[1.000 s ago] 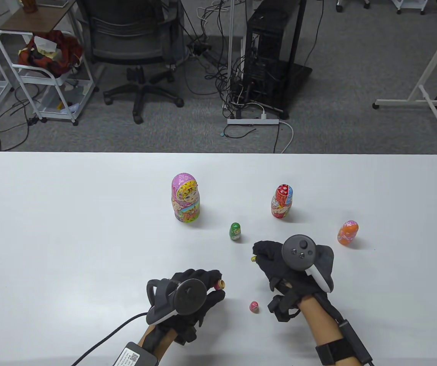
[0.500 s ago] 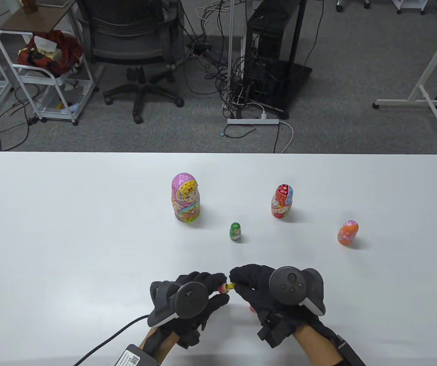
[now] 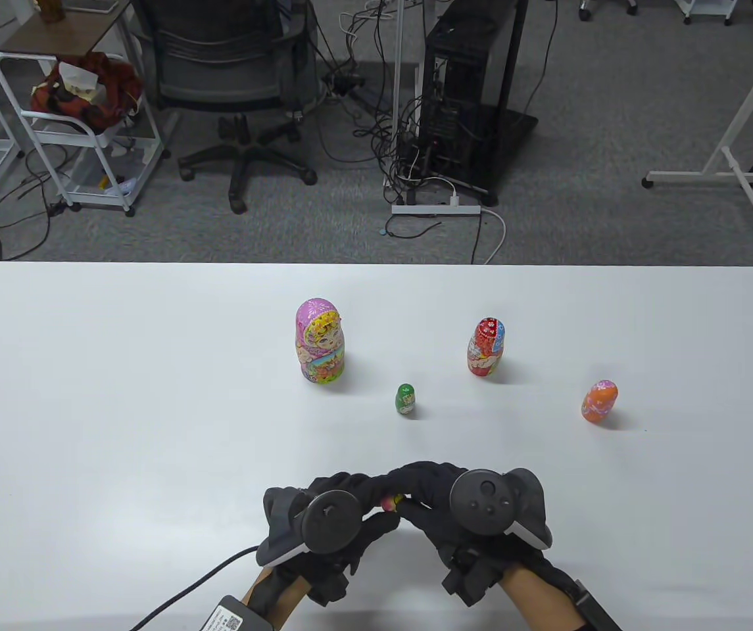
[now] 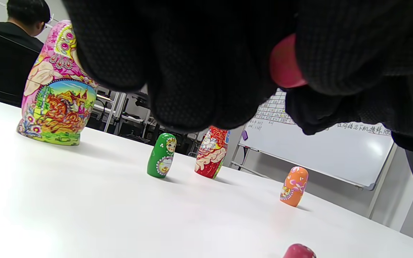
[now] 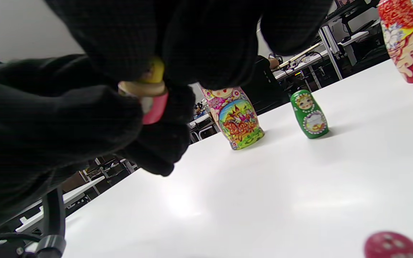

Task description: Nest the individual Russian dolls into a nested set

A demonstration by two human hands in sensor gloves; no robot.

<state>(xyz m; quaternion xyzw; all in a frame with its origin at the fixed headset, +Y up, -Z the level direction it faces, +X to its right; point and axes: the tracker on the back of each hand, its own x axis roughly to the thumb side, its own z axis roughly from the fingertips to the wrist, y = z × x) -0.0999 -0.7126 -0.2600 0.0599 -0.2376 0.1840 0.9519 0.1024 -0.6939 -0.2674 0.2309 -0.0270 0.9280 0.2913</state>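
Note:
My left hand (image 3: 376, 513) pinches a small pink doll bottom half (image 3: 388, 505), seen close in the right wrist view (image 5: 155, 106) and the left wrist view (image 4: 284, 65). My right hand (image 3: 412, 499) pinches a tiny yellow doll (image 3: 400, 500) and holds it at the half's open wooden rim (image 5: 142, 88). Both hands meet at the table's front middle. A pink doll top half lies on the table by the right hand (image 5: 393, 245), hidden in the table view.
On the white table (image 3: 120, 394) stand a large pink doll (image 3: 319, 342), a red doll (image 3: 485, 347), a small green doll (image 3: 405, 399) and an orange doll (image 3: 599, 401), all beyond my hands.
My right hand has moved from the middle of the table down and left to my left hand, bringing the yellow doll to the pink half. It now covers the pink top half.

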